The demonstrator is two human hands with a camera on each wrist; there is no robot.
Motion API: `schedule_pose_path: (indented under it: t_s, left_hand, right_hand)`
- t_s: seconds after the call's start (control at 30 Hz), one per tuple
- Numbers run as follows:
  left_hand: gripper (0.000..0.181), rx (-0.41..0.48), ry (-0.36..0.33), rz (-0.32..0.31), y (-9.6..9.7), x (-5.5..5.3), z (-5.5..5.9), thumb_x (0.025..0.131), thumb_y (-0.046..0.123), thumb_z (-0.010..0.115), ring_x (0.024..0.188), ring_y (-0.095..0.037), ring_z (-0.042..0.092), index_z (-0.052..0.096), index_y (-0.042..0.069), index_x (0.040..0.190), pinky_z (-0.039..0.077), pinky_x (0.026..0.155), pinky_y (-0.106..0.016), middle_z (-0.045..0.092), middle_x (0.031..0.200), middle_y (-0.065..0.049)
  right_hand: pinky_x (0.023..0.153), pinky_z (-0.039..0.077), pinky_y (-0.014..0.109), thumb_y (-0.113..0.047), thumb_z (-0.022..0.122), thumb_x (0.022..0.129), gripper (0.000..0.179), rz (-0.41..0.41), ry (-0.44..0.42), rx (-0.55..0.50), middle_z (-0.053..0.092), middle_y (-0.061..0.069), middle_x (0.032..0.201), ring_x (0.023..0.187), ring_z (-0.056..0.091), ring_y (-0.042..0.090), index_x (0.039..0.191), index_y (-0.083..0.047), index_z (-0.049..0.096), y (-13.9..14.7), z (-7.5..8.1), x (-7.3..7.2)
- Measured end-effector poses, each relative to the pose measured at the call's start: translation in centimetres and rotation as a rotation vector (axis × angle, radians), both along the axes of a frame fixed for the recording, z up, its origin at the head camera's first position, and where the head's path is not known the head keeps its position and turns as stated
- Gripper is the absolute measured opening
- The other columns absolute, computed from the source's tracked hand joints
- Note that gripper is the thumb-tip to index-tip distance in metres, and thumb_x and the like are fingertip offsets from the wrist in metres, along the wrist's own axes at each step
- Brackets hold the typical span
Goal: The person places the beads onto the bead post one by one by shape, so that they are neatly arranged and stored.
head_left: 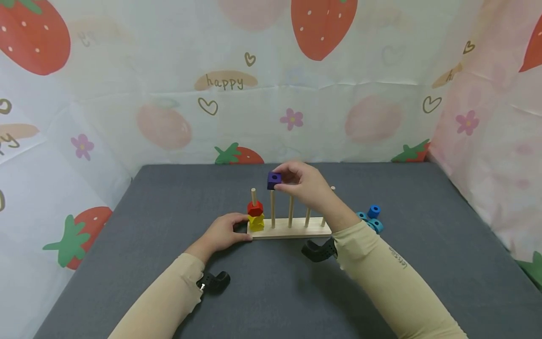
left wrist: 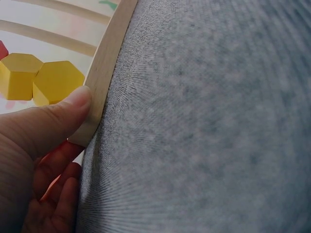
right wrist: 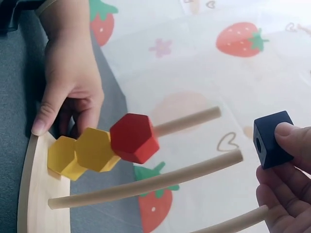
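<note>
A wooden peg stand point(head_left: 296, 228) with several upright pegs lies across the table. Its left end is gripped by my left hand point(head_left: 223, 231), thumb on the front edge and fingers round the end. On the leftmost peg, a red hexagonal block point(right wrist: 134, 139) sits above two yellow hexagonal blocks point(right wrist: 96, 149). My right hand point(head_left: 306, 183) pinches a dark purple block point(head_left: 274, 180) with a hole, between thumb and fingers. That block is held just above the second peg point(head_left: 273, 209), which carries nothing. In the right wrist view the block appears apart from the peg tips.
Several blue blocks point(head_left: 374, 212) lie right of the stand, partly hidden behind the right forearm. The grey cloth-covered table point(head_left: 262, 292) ends at a strawberry-printed curtain point(head_left: 322, 103) behind and at the sides. A black strap device point(head_left: 318, 250) hangs at each wrist.
</note>
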State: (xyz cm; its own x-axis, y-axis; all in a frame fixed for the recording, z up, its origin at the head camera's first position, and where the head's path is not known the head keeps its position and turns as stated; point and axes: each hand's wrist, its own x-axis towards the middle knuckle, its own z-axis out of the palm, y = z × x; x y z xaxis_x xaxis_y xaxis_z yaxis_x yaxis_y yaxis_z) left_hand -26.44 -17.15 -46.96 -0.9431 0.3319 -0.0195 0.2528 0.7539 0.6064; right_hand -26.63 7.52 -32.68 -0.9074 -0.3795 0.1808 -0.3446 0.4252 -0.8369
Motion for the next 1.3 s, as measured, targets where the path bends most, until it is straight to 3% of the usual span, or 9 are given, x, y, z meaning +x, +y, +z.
schedule_pose_path:
  t_s: [0.9,1.3]
  left_hand:
    - [0.055,0.002,0.012,-0.014,0.0,-0.1,0.0,0.073,0.036,0.075,0.113,-0.023,0.051,0.059,0.015,0.122,0.039,0.098,-0.043,0.057,0.122,-0.002]
    - [0.056,-0.004,-0.001,-0.009,0.0,0.0,0.1,0.074,0.036,0.075,0.115,-0.024,0.050,0.059,0.015,0.123,0.037,0.099,-0.045,0.057,0.123,-0.002]
  right_hand:
    - [0.080,0.049,0.033,-0.018,0.068,0.083,0.024,-0.060,-0.038,0.042,0.062,0.000,0.101,0.088,0.060,0.014,0.107,-0.016,0.063,-0.5,-1.1,0.5]
    - [0.082,0.050,0.032,-0.019,0.067,0.083,0.023,-0.117,-0.065,0.062,0.058,-0.001,0.102,0.089,0.056,0.016,0.105,-0.017,0.063,-1.2,-2.4,0.9]
